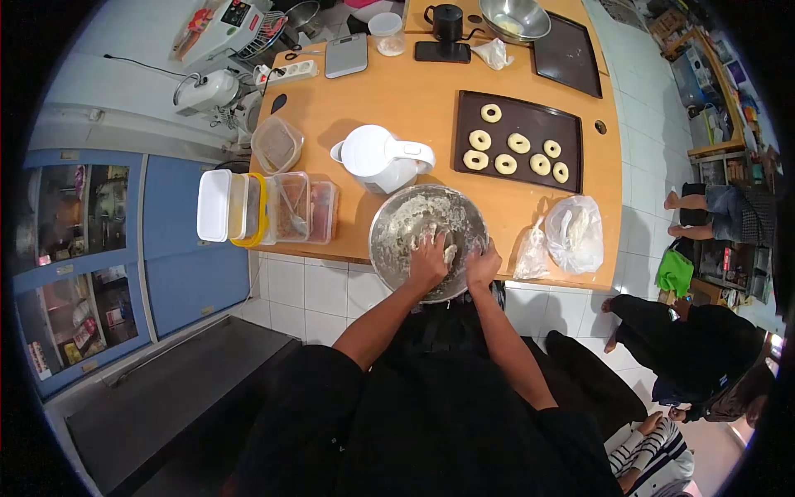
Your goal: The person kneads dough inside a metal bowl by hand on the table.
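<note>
My left hand is down inside a metal mixing bowl, its fingers apart and coated in sticky pale dough. Wet dough smears the bowl's bottom and inner wall. On the right side, my right hand is closed round the bowl's rim. The bowl sits at the table's front edge, partly overhanging it. Just behind it stands a white electric kettle. The fingertips of my left hand are partly hidden by dough.
A dark baking tray holds several dough rings. Plastic bags lie front right; plastic containers stand left. Farther back are a kitchen scale, a black gooseneck kettle, and another metal bowl. Other people are at the right.
</note>
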Motion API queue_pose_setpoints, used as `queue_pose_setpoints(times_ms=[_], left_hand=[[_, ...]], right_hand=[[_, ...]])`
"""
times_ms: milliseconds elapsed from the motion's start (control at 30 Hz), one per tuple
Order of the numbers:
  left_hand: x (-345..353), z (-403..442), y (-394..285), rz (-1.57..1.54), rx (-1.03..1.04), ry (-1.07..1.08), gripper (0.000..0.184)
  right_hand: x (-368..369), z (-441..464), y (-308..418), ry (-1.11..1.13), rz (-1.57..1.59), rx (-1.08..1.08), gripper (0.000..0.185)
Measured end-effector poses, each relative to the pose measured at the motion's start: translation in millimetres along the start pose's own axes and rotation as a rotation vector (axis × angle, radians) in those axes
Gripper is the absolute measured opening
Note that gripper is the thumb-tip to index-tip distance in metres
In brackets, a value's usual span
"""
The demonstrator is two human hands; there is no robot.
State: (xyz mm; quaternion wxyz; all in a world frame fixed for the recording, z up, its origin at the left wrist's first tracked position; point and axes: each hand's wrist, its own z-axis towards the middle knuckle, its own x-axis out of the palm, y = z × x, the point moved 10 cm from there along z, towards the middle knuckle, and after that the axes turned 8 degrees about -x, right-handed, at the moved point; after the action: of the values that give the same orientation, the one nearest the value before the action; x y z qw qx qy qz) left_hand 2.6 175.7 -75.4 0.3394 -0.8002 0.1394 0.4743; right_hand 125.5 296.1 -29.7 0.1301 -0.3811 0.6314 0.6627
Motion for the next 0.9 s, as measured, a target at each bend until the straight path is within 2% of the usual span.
queue_pose_setpoints(times_ms=[100,200,233,333,433,533,633,767,900], left_hand=[[10,-16,-1,0.198,0.04,0.103,0.064],[-4,-35,-11,0.12,0.089,0.13,0.06],[2,-40,-5,0.104,-0.041,0.314,0.059],[-22,-61,-7,0.145,-0.014,0.247,0.054],[-34,-65,6,0.06,-0.025,0.392,0.051],[-42,-50,19,0.156,-0.137,0.582,0.051],[-57,-33,19,0.011,-0.097,0.305,0.054],[-26,-35,8,0.113,0.116,0.047,0.055],[-6,-38,12,-0.01,0.113,0.276,0.047]], right_hand=[[2,-1,-1,0.004,-0.004,0.007,0.026],[2,0,-1,0.01,-0.012,0.012,0.025],[3,1,-2,-0.002,0.004,-0.008,0.024],[7,2,-5,-0.014,0.006,-0.034,0.025],[9,3,0,0.018,-0.019,-0.034,0.026],[10,-1,4,0.027,-0.06,-0.061,0.027],[10,-1,7,0.023,-0.044,-0.041,0.028],[6,5,0,-0.009,-0.025,-0.044,0.028],[-3,5,-2,-0.034,-0.023,-0.046,0.028]])
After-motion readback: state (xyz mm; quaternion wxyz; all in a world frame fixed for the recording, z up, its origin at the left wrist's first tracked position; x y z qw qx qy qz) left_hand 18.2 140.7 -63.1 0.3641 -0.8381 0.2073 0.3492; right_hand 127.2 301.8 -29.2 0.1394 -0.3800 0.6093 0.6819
